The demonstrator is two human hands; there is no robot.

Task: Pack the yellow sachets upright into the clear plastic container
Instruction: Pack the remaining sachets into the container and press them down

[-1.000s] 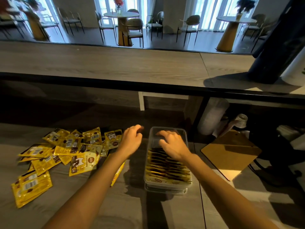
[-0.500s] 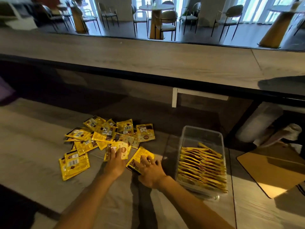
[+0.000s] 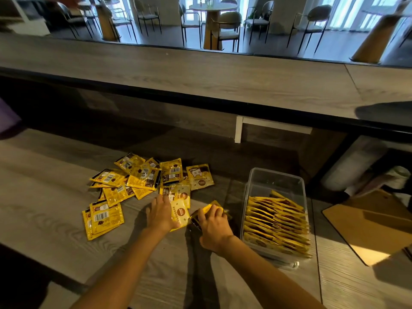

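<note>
Head camera view, looking down at a grey wood-grain counter where a person's two bare arms reach forward. A clear plastic container stands on the counter to the right of both hands. Its near part is filled with a row of packed sachets, yellow, standing on edge and leaning. The right hand, just left of the container, curls its fingers round a yellow sachet, whose far edge tilts up off the counter. The left hand lies palm down just beside it, with fingers stretched fairly straight, resting on a pale-fronted sachet that lies flat. Beyond and to the left of that hand, a pile of loose sachets is scattered flat on the counter, overlapping, several showing barcodes. A brown board lies to the right of the container, partly in sunlight. A raised wooden ledge crosses the scene behind the counter. Past the ledge stand a round table and dark-framed chairs in front of bright windows.
</note>
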